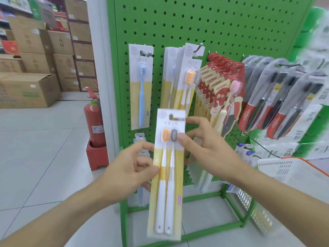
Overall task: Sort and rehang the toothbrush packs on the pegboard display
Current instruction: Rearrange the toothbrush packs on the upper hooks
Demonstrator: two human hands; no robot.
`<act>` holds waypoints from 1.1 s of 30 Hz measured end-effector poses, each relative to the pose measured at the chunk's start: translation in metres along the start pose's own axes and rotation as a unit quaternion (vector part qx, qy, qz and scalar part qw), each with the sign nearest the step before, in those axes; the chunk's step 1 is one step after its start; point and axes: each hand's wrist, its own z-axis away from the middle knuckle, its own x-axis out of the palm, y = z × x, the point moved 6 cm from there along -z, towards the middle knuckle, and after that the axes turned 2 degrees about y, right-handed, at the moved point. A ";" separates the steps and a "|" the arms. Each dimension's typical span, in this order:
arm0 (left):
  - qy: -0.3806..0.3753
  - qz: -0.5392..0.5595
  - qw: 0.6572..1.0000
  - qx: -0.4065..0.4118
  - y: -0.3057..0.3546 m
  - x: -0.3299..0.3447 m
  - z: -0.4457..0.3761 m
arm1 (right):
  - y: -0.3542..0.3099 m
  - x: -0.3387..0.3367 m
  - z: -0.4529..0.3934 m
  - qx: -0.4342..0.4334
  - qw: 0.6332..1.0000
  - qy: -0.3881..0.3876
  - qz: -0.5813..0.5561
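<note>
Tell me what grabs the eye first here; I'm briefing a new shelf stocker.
Centre frame, both hands, left and right, hold a two-brush toothbrush pack in front of the green pegboard. Behind it hang more packs, with red canban packs on the right. A red fire extinguisher stands left of the board.

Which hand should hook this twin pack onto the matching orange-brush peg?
Right hand: it pinches the twin pack near its hanger hole, below the matching packs. The left hand grips lower down.

Green pegboard (222, 24) with hung toothbrush packs (179, 75)
</note>
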 end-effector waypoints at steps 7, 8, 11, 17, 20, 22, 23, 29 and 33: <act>-0.077 0.066 0.989 -0.104 -0.017 0.054 -0.009 | 0.040 -0.011 0.019 0.070 0.992 -0.045 -0.097; -0.062 0.076 0.988 -0.119 -0.019 0.058 -0.012 | 0.047 -0.010 0.022 0.085 0.988 -0.061 -0.115; -0.046 0.041 0.989 -0.135 -0.030 0.073 -0.019 | 0.067 -0.012 0.030 0.114 0.980 -0.081 -0.141; -0.089 -0.024 0.981 -0.170 -0.060 0.098 -0.034 | 0.105 -0.018 0.042 0.155 0.971 -0.118 -0.137; -0.131 -0.053 0.972 -0.185 -0.071 0.111 -0.038 | 0.118 -0.029 0.049 0.170 0.974 -0.097 -0.112; -0.150 -0.053 0.968 -0.194 -0.075 0.120 -0.041 | 0.129 -0.039 0.050 0.178 0.976 -0.080 -0.094; -0.155 -0.052 0.967 -0.194 -0.076 0.125 -0.043 | 0.135 -0.042 0.051 0.178 0.978 -0.078 -0.080; -0.112 -0.051 0.978 -0.169 -0.081 0.138 -0.061 | 0.151 -0.046 0.061 0.176 0.979 -0.102 -0.034; -0.105 -0.051 0.978 -0.172 -0.083 0.142 -0.068 | 0.161 -0.048 0.059 0.188 0.976 -0.105 -0.022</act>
